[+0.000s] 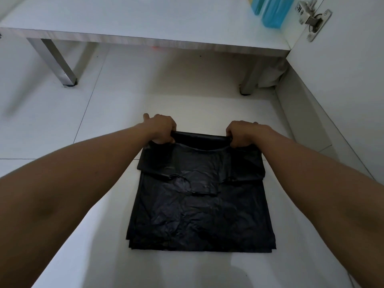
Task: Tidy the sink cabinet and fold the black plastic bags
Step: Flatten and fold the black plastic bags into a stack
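Note:
A stack of black plastic bags point(199, 213) lies flat on the white tiled floor in front of me, its edges roughly aligned. The far end of the top bag is rolled or folded over into a thick band. My left hand point(163, 129) grips the left end of that band with curled fingers. My right hand point(241, 133) grips the right end the same way. Both arms reach forward over the floor on either side of the stack.
The sink cabinet's floor panel point(145, 41) stands ahead on metal legs point(62, 69). Blue bottles point(274, 11) sit at its back right. An open cabinet door point(342, 69) with a metal hinge point(313, 19) is at the right. Crumpled white material point(270, 75) lies under the cabinet.

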The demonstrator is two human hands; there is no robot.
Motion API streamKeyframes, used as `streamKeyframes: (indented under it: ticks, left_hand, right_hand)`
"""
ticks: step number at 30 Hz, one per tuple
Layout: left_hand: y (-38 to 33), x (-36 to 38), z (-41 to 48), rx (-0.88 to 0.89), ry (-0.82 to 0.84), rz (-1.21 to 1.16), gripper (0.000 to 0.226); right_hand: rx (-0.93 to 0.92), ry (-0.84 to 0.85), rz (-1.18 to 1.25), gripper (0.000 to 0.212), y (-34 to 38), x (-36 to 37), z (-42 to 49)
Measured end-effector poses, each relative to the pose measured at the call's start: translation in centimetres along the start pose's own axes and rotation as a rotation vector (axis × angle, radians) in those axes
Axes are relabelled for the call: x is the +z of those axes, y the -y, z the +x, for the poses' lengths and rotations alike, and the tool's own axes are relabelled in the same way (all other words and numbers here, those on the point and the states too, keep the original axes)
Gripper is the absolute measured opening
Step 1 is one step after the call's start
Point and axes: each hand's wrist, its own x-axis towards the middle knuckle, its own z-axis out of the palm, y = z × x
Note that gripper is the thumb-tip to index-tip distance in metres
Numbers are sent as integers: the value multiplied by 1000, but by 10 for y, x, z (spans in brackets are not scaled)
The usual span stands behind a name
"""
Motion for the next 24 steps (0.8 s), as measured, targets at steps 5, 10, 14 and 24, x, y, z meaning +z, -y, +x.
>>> streamKeyframes:
  ticks: [5,10,14,24]
  left_hand:
    - [12,-25,-4,-23,-246,-37,22]
    - [23,-57,-14,-17,-546,9,11]
    - [23,-70,-33,-5,-620,70,9]
    - [18,-10,-78,154,-546,185,19]
  right_hand:
    - [-27,-284,58,14,-1,-17,-1]
    - [-66,-590,31,18,3,-45,-15]
    - [-143,-751,-59,9,5,-53,-37]
    - [-302,-785,-232,16,4,29,-67]
